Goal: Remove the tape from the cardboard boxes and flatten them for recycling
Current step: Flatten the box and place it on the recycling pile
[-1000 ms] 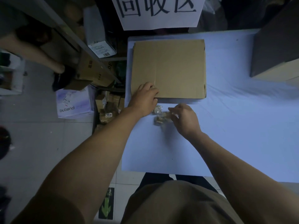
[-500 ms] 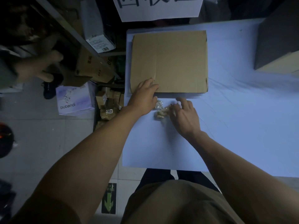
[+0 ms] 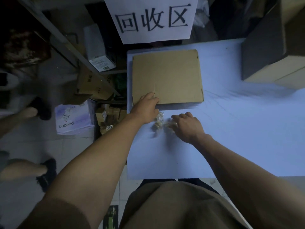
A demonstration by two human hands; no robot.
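While the right hand (image 3: 188,125) has drawn slightly back, its curled fingers (image 3: 177,116) pinch the crumpled tape (image 3: 169,125); the left hand (image 3: 146,107) stays put, fingers pressing the flattened cardboard box (image 3: 167,76) just beyond. The blue worktop (image 3: 239,129) carries another box (image 3: 270,52); a paper sign (image 3: 153,19) hangs beyond.

— Where are your hands?

— Both your bare forearms reach forward from the bottom of the view, sleeves ending above the elbows. Your left hand (image 3: 146,107) lies palm down, its fingers stretched forward and pressing flat on what lies under them.

— And the other one?

— Your right hand (image 3: 188,125) sits a little nearer to you, just beside the left, back of the hand up, wrist bent inward. Its fingers curl down and to the left, pinching a small crumpled wad at the fingertips.
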